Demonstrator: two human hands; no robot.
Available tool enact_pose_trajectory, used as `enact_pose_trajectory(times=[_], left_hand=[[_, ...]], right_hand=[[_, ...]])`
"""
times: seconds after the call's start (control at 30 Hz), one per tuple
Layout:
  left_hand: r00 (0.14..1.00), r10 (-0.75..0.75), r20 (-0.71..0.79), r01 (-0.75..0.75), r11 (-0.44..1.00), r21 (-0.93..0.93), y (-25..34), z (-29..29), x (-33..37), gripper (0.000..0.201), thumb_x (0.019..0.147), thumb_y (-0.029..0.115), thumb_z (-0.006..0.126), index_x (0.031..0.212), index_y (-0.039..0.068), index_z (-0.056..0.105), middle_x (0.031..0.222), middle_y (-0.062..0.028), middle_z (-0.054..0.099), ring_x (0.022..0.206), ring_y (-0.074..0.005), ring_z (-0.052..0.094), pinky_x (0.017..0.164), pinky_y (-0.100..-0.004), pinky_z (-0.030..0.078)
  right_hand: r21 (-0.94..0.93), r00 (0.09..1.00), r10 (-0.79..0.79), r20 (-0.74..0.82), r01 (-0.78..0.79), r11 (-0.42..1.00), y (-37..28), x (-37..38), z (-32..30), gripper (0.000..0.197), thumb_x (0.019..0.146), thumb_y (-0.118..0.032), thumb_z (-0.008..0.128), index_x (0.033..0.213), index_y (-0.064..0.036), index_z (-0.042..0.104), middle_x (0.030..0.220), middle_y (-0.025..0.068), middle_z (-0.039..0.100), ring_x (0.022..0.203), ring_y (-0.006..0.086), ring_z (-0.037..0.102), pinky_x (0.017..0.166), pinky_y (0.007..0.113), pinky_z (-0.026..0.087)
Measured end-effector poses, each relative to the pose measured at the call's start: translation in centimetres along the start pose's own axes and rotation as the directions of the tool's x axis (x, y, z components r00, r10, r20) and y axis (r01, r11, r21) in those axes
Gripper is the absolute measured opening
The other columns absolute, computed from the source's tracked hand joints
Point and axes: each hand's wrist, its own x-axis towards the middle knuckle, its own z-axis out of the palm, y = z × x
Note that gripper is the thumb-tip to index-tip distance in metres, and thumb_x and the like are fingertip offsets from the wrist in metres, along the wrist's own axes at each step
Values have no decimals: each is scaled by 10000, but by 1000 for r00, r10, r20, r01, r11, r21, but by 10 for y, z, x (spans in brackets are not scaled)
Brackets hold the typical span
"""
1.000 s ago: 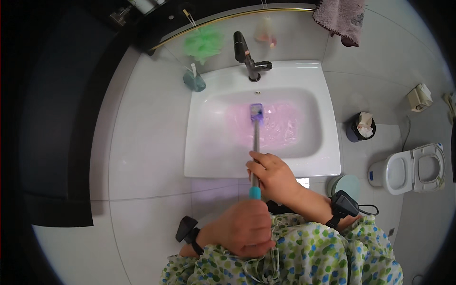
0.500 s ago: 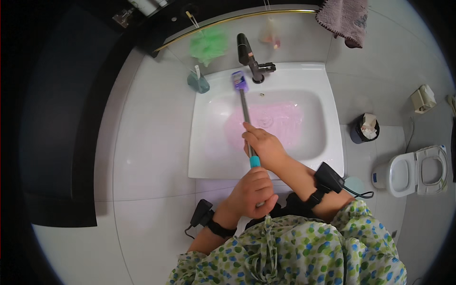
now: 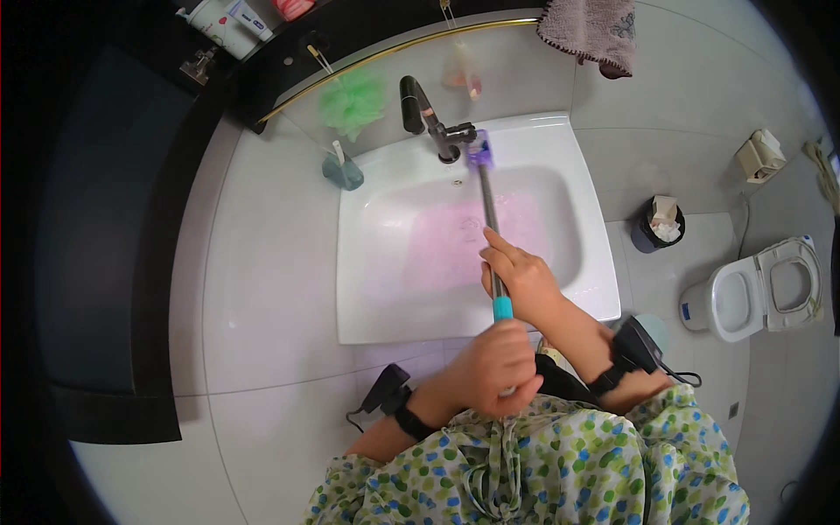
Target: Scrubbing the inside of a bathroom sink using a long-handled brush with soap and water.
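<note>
A long-handled scrubber [image 3: 488,199] with a grey metal pole, a teal grip section and a purple head stretches away from me over the white sink [image 3: 367,328]. My left hand [image 3: 494,367] is wrapped round the handle just below the teal part. Farther up, my right hand [image 3: 523,278] grips the pole with its index finger lying along it. The scrubber's purple head [image 3: 480,150] is at the sink's back ledge, right of the dark faucet's base [image 3: 448,156]; whether they touch I cannot tell. Pink liquid [image 3: 464,232] covers the sink's bottom.
A grey-green bottle [image 3: 342,171] stands at the sink's back left corner. Above hang a green bath puff [image 3: 352,101] and a pinkish towel [image 3: 588,37]. A dark shelf [image 3: 350,39] runs along the wall. At right are a waste bin [image 3: 647,234] and a toilet [image 3: 733,297].
The scrubber's purple head has passed from the left of the faucet to its right, with both hands shifting rightward on the same handle. The whole view has shifted and turned slightly.
</note>
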Motion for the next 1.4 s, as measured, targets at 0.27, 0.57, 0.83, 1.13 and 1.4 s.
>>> enact_pose_trajectory(times=[0.27,0.57,0.83,1.13,1.4], left_hand=[[999,-23,-32,25,998,50,-25,28,24,225,706,20,655,592,40,463,634,-84,440,632,-276,448,651,-372,386],[988,144,46,-136,980,-146,-20,63,39,207,724,15,650,615,43,476,657,-84,464,641,-287,466,661,-381,400],[973,172,155,-150,978,-148,15,26,23,194,722,50,656,626,41,488,671,-84,478,649,-279,497,674,-404,437],[999,-10,-43,12,998,61,-9,11,9,181,643,20,627,591,48,456,624,-88,443,598,-268,451,609,-374,391],[986,140,88,-129,985,-119,-12,38,28,167,641,9,629,611,43,468,632,-85,459,631,-290,485,651,-401,418]], right_hand=[[51,996,40,-77,-36,998,33,-4,9,178,793,-82,650,960,-52,598,1186,206,633,744,323,686,615,372,578],[-83,954,205,-217,-227,970,36,-45,-51,176,771,-16,653,938,-57,614,1142,225,651,762,353,691,651,365,581],[-27,955,210,-207,-220,975,-15,-47,-55,241,772,-52,689,1000,-17,619,1185,249,617,851,371,674,693,390,575],[296,985,174,-4,-165,941,-1,-9,-1,220,865,-34,617,1082,-60,590,1286,189,562,996,366,636,839,380,538],[-71,954,254,-157,-268,961,11,-39,-52,241,741,-64,652,974,-81,595,1202,116,593,989,315,605,762,390,532]])
